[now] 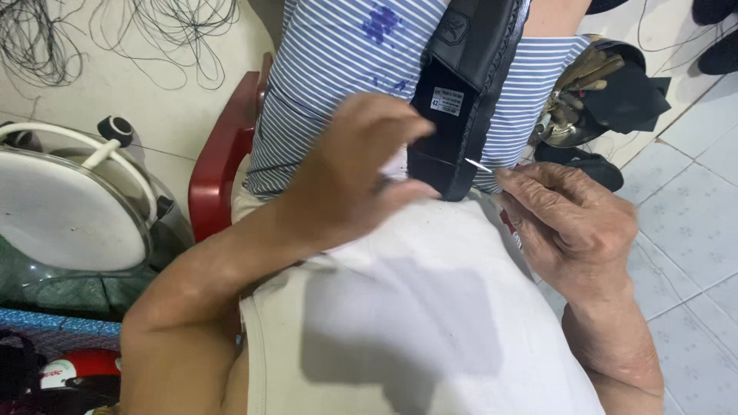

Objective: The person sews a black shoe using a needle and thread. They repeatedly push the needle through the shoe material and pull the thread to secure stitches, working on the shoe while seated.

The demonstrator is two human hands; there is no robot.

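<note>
From the head camera, the left hand (350, 173) lies curled against the lower end of a black shoe (461, 92), which stands upright against the striped shirt (338, 69) at the person's chest; its fingers are bent together and press on the edge of the shoe, with the thumb close to the sole; the right hand (573, 223) is just beside the shoe on the other side, and its fingers (515, 178) are pinched together on a thin needle (478, 164), whose point touches the shoe's edge; a small white label (447, 101) sits on the dark inside of the shoe; below both hands a white cloth (415, 323) covers the lap; to the left a red plastic chair (223, 154) stands near a round white fan (69, 207) on the floor, and black wires (115, 31) lie further back; to the right, on the pale tiled floor (692, 215), is a heap of tools (584, 84) with dark cloth.
</note>
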